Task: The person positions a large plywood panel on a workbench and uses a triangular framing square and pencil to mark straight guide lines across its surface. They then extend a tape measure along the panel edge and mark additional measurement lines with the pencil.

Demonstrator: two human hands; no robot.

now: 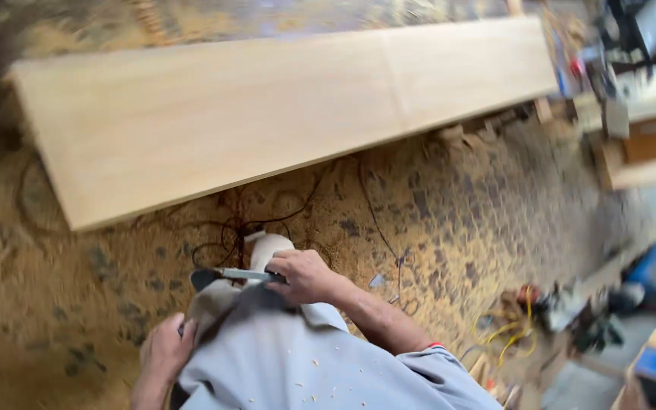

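Head view looks down the person's own body onto a sawdust-covered floor [449, 228]. Picture is motion-blurred, especially at the edges.

Right hand [303, 275] is closed around the handle of a thin tool [231, 275]: a pale grey shaft ending in a dark flat tip that points left. What kind of tool it is cannot be told. It is held low in front of the grey shirt [298, 364], just above a raised knee in light trousers [267, 247].

Left hand [165, 349] is at the lower left, fingers curled against the shirt's edge. Something dark shows at the fingertips; whether the hand grips it cannot be told.

A long pale board [267, 106] lies across the upper picture, running from left to upper right, well apart from both hands. Dark cables [267, 220] loop on the floor between board and knee.

Right side: a wooden desk [647, 152] with blurred machinery, a yellow cord [510, 326] coiled on the floor, a blue machine [654, 266] near the edge.
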